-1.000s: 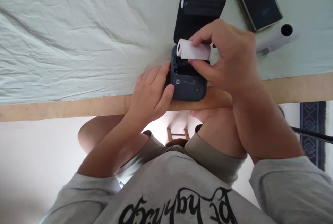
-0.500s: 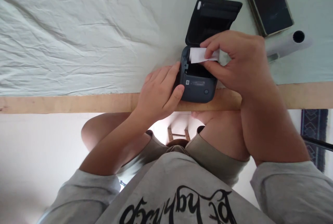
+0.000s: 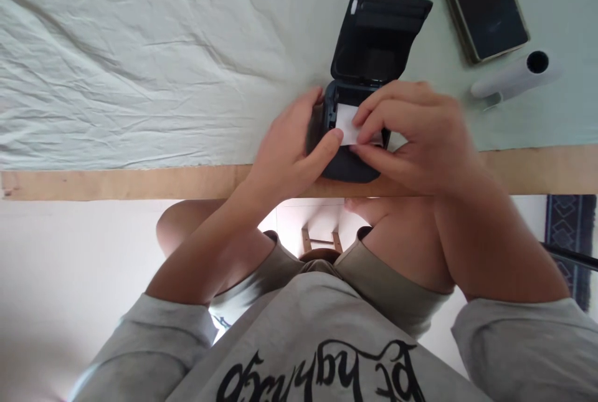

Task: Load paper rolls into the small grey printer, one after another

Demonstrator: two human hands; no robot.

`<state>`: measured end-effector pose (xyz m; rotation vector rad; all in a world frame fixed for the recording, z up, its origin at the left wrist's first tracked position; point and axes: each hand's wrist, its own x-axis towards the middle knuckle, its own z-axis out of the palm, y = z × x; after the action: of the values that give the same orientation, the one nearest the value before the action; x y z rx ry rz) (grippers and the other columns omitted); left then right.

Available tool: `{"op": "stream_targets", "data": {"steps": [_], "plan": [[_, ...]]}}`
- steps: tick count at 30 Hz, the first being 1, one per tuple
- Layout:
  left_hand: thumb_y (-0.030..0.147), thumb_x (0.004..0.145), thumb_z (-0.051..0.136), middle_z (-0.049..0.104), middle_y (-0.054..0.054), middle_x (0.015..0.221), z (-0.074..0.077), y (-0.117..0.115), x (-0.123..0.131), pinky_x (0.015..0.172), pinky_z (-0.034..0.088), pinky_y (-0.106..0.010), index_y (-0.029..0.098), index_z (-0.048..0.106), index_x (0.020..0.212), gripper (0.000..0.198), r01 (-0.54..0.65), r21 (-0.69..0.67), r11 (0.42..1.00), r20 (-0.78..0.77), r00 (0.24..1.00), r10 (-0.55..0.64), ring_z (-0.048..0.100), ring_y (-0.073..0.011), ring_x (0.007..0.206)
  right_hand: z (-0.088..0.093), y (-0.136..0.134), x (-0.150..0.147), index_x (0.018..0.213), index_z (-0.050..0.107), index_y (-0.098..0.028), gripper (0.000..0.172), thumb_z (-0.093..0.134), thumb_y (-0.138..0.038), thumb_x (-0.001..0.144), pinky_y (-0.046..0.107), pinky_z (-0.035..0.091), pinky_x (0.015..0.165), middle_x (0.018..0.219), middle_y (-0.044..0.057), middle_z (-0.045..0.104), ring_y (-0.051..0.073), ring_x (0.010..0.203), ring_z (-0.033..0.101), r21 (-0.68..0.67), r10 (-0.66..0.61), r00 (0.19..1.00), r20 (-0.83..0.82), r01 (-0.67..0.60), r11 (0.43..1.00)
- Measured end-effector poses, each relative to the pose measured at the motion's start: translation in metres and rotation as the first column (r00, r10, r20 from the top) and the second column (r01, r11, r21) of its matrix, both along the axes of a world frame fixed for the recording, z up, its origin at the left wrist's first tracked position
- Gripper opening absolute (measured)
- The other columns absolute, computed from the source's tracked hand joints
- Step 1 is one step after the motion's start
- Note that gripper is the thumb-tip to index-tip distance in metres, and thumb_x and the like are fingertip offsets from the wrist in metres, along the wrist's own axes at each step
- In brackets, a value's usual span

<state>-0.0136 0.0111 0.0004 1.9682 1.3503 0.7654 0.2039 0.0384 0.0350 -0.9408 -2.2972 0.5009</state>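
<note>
A small dark portable printer [image 3: 348,169] sits at the front edge of the table with its lid [image 3: 380,34] tipped up and back. White paper [image 3: 346,123] shows over its open compartment. My right hand [image 3: 418,134] reaches in from the right, its thumb and fingers pinched on the paper. My left hand [image 3: 294,146] grips the printer's left side, with the thumb tip on the paper's left edge. Fingers of the right hand hide part of the compartment.
A dark rectangular phone-like slab [image 3: 486,6] lies at the upper right. Below it is a white roll [image 3: 507,83] with a dark hollow core. Pale wrinkled cloth [image 3: 163,65] covers the table up to its wooden front edge [image 3: 116,182].
My right hand has drawn the paper nearer to me, over the compartment's front. My left thumb has moved from the printer's side onto the paper's edge.
</note>
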Motion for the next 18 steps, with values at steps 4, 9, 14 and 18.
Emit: {"op": "stream_targets", "data": {"steps": [4,9,14,18], "plan": [[0.062,0.102,0.046,0.053,-0.013,0.156,-0.004,0.004,0.007,0.124,0.040,-0.046,0.024,0.042,0.150,0.062,0.003,0.005,1.000,-0.033,0.999,-0.003,0.050,-0.0298,0.146,-0.004,-0.007,0.001,0.074,0.056,-0.029,0.014,0.062,-0.025,0.086,0.047,0.049,0.079,0.085,-0.006,0.074,0.019,0.079,0.069,0.048,0.021,0.999,0.048,-0.023,0.999],[0.055,0.100,0.046,0.053,-0.015,0.155,-0.003,0.003,0.013,0.122,0.041,-0.050,0.023,0.041,0.150,0.059,0.005,0.080,0.997,-0.108,0.994,0.003,0.050,-0.0316,0.145,-0.001,-0.002,0.008,0.074,0.058,-0.030,0.014,0.065,-0.034,0.085,0.046,0.052,0.082,0.087,-0.002,0.073,0.022,0.084,0.068,-0.026,-0.019,0.999,-0.041,0.018,1.000],[0.052,0.099,0.045,0.051,-0.018,0.155,-0.001,0.002,0.014,0.121,0.041,-0.052,0.020,0.039,0.151,0.062,0.023,0.090,0.996,-0.145,0.989,-0.009,0.051,-0.0337,0.143,-0.002,0.009,0.013,0.098,0.055,-0.032,0.017,0.057,-0.024,0.084,0.041,0.053,0.084,0.110,0.002,0.067,0.021,0.104,0.065,-0.078,-0.372,0.898,-0.235,0.364,0.928],[0.053,0.098,0.045,0.051,-0.017,0.156,-0.005,0.002,0.011,0.121,0.040,-0.055,0.022,0.038,0.152,0.063,0.034,0.091,0.995,-0.168,0.986,-0.018,0.049,-0.0341,0.145,-0.014,0.016,0.011,0.128,0.037,-0.031,0.053,0.054,-0.030,0.078,0.043,0.052,0.097,0.153,0.004,0.048,0.021,0.131,0.058,-0.239,-0.380,0.908,-0.178,0.334,0.912]]}}
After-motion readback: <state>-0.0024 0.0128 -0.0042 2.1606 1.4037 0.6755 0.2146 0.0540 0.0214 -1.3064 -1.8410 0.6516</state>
